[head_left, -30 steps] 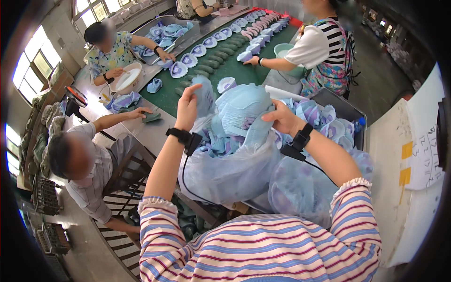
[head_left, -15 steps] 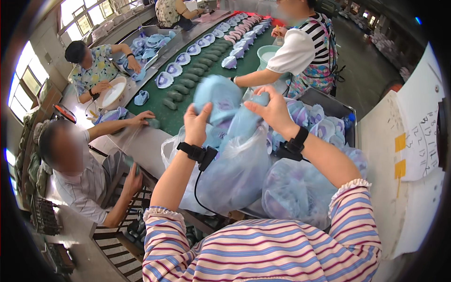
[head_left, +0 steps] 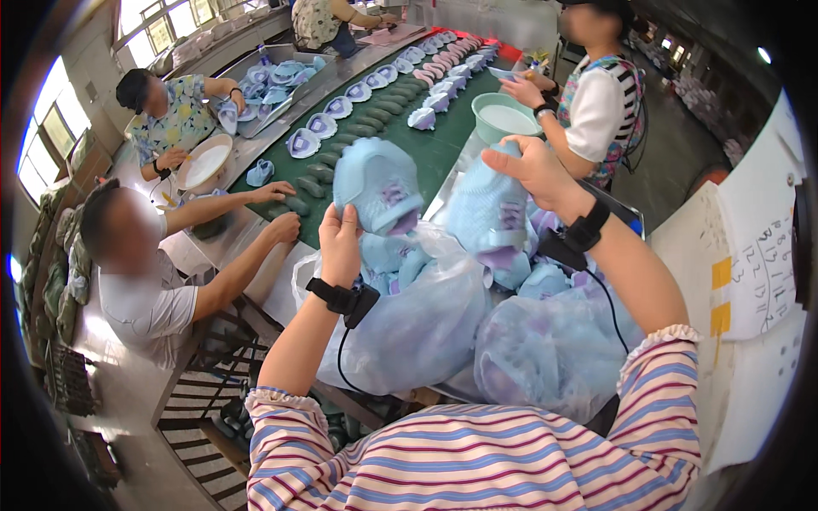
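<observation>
- The left hand (head_left: 341, 249) pinches the left upper (head_left: 373, 179) between thumb and fingers, by its lower left edge; the upper stands above and to the right of them.
- The right hand (head_left: 544, 175) pinches the right upper (head_left: 486, 204) by its top end, thumb against bent fingers; the upper hangs below and left of the fingertips.
- Both uppers look light, soft and bendy, and probably neither fragile nor slippery; a side edge or the toe end seems a good hold, clear of the lilac lacing (head_left: 511, 215).
- Left upper: toe apparently up and away from the wearer, opening down; long axis leans, top slightly left.
- Right upper: toe apparently up at the fingers, opening down; long axis near upright, lower end slightly right.
- Below the fingers lies a clear bag (head_left: 409, 332) of similar pieces; beyond them, a green belt (head_left: 433, 153).
</observation>
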The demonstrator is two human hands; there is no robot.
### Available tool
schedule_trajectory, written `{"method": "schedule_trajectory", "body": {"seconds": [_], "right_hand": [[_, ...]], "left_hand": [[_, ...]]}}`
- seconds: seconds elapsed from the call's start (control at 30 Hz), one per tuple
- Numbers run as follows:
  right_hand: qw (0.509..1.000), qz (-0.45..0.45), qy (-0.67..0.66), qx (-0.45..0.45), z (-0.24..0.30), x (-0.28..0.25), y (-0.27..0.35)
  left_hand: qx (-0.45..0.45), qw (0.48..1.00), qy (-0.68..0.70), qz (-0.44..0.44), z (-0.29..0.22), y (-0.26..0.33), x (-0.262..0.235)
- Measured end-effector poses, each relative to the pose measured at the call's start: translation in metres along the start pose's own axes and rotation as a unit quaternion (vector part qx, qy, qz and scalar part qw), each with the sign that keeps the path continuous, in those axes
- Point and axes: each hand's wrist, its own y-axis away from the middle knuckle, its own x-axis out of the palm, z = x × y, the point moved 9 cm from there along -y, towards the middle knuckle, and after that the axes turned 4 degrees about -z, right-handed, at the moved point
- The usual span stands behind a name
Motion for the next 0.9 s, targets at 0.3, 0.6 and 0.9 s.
{"method": "schedule_trajectory", "body": {"seconds": [0.3, 0.6, 0.9], "right_hand": [[0.896, -0.126, 0.353, -0.238, -0.053, -0.013, -0.113], [0.943, 0.227, -0.233, 0.065, -0.127, 0.133, -0.042], [0.975, 0.149, 0.149, -0.075, -0.108, 0.136, -0.033]], "left_hand": [[0.048, 0.99, -0.124, -0.036, 0.006, -0.01, -0.001], [-0.074, 0.988, 0.122, -0.058, 0.019, -0.02, -0.032], [-0.042, 0.95, -0.234, 0.204, 0.036, 0.006, 0.016]]}}
